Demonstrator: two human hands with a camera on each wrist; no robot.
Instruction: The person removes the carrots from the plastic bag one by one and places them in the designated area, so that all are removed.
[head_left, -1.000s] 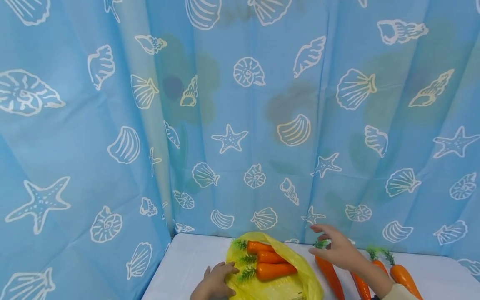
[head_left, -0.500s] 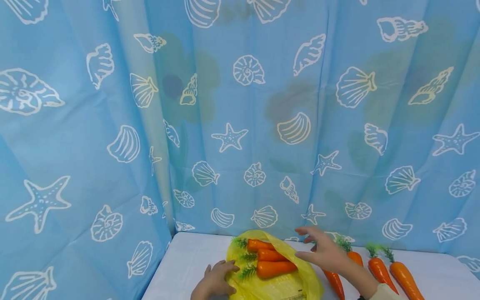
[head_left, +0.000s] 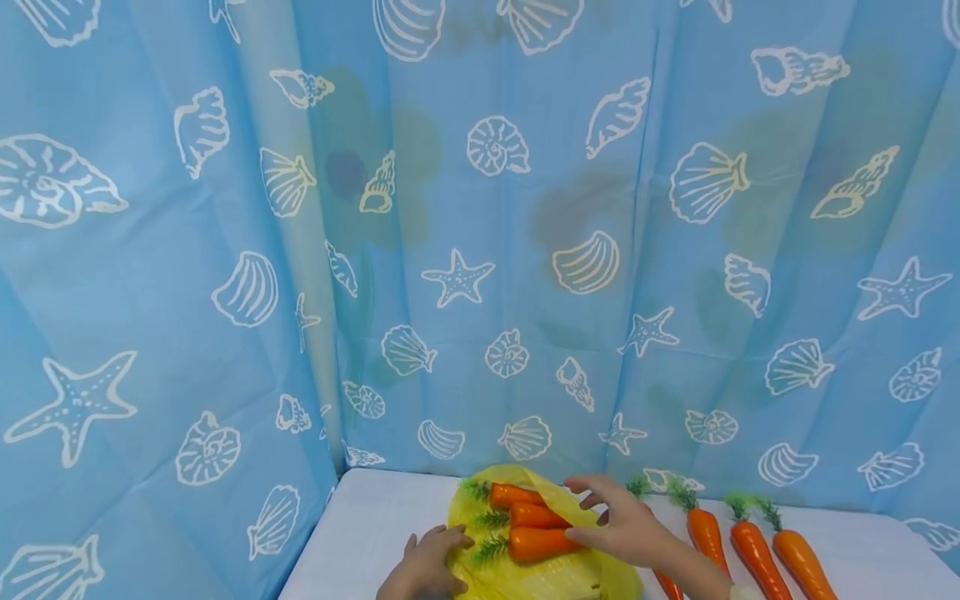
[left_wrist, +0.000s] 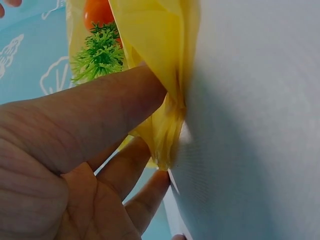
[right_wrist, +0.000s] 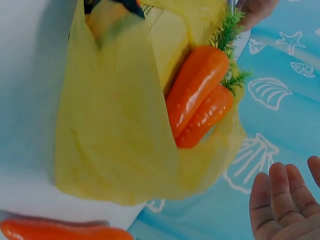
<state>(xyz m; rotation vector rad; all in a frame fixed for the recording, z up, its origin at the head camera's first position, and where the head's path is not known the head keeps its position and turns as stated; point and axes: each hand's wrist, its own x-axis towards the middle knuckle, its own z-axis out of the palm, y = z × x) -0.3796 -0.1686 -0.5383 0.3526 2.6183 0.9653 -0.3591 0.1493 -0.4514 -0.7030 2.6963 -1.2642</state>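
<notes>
A yellow plastic bag (head_left: 551, 575) lies on the white table with its mouth toward the left. Three orange toy carrots (head_left: 536, 543) with green leafy tops show in its opening; the right wrist view shows two carrots (right_wrist: 197, 87) against the bag's wall. My left hand (head_left: 426, 562) holds the bag's left edge; in the left wrist view the yellow film (left_wrist: 167, 120) is gathered between thumb and fingers. Over the bag's right side hovers my right hand (head_left: 622, 521), fingers spread and holding nothing. The right wrist view shows its fingers (right_wrist: 280, 192) apart from the bag.
Right of the bag, several more carrots (head_left: 757, 554) lie in a row on the white table (head_left: 375, 508), one partly hidden by my right forearm. A blue curtain (head_left: 450, 208) with white shell prints hangs behind the table and on the left.
My right hand has moved left, from above the nearest loose carrot to over the bag's right edge. The left hand stays at the bag, and the carrots in it look unmoved.
</notes>
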